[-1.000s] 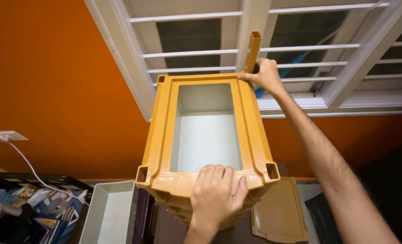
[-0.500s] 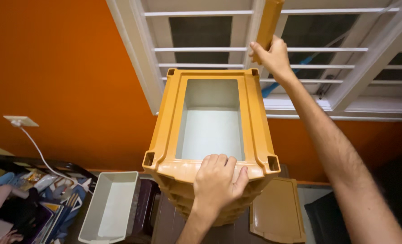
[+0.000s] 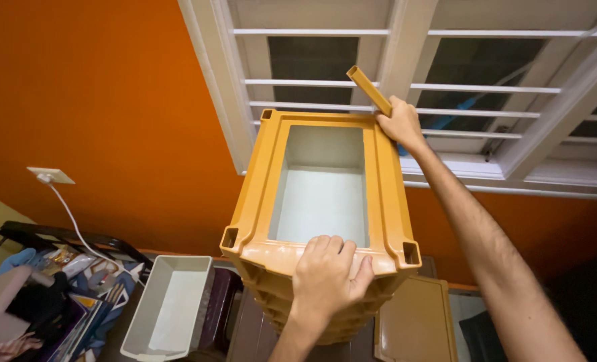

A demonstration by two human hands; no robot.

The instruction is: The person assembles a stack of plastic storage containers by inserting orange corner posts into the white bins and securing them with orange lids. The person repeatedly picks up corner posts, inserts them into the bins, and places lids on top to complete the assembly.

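The right hand (image 3: 400, 125) is closing its fingers around the lower end of a short mustard-yellow square post (image 3: 369, 90), which is tilting up and to the left in front of the white barred window (image 3: 446, 87). The hand is sitting at the far right corner of the mustard-yellow plastic frame (image 3: 384, 194). The left hand (image 3: 327, 276) is lying palm-down on the frame's near rim, fingers curled together over the edge and gripping it. The frame is standing as the top of a stack of like frames, with a white drawer (image 3: 322, 201) showing inside it. Below left, a loose white drawer (image 3: 164, 308) is lying open; beside the stack on the right a flat tan panel (image 3: 416, 322) is resting. On the orange wall, a white rectangular socket plate (image 3: 50, 175) is feeding a white cable (image 3: 84, 234) down toward a clutter of colourful packets (image 3: 64, 261).
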